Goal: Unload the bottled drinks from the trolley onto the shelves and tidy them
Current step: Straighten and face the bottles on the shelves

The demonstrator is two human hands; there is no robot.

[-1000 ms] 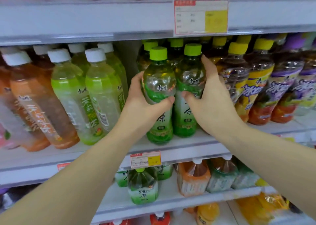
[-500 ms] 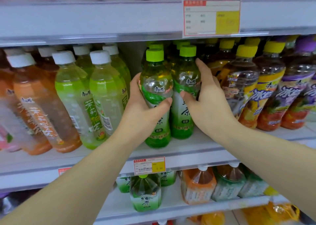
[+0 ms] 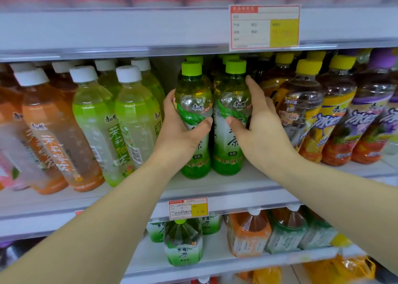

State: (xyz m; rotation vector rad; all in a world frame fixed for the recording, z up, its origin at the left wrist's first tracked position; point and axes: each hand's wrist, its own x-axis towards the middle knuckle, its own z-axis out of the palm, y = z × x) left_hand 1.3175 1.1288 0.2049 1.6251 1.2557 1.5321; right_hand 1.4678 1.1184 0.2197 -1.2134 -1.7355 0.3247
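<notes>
Two green tea bottles with lime caps stand upright side by side at the front of the middle shelf [image 3: 215, 189]. My left hand [image 3: 181, 130] wraps the left green tea bottle [image 3: 193, 89] from its left side, thumb across the label. My right hand [image 3: 256, 124] grips the right green tea bottle [image 3: 232, 92] from its right side. More green-capped bottles stand in rows behind them. The trolley is out of sight.
White-capped jasmine tea bottles [image 3: 131, 115] and orange ones [image 3: 53, 132] stand to the left. Yellow-capped iced tea bottles [image 3: 301, 107] and purple-capped ones [image 3: 370, 102] crowd the right. A shelf edge with a price tag [image 3: 264, 27] hangs just above. Larger bottles [image 3: 183, 242] fill the shelf below.
Both hands with their bottles have shifted slightly left and back on the shelf; the bottles now stand more upright and level with each other. The view moved a little closer.
</notes>
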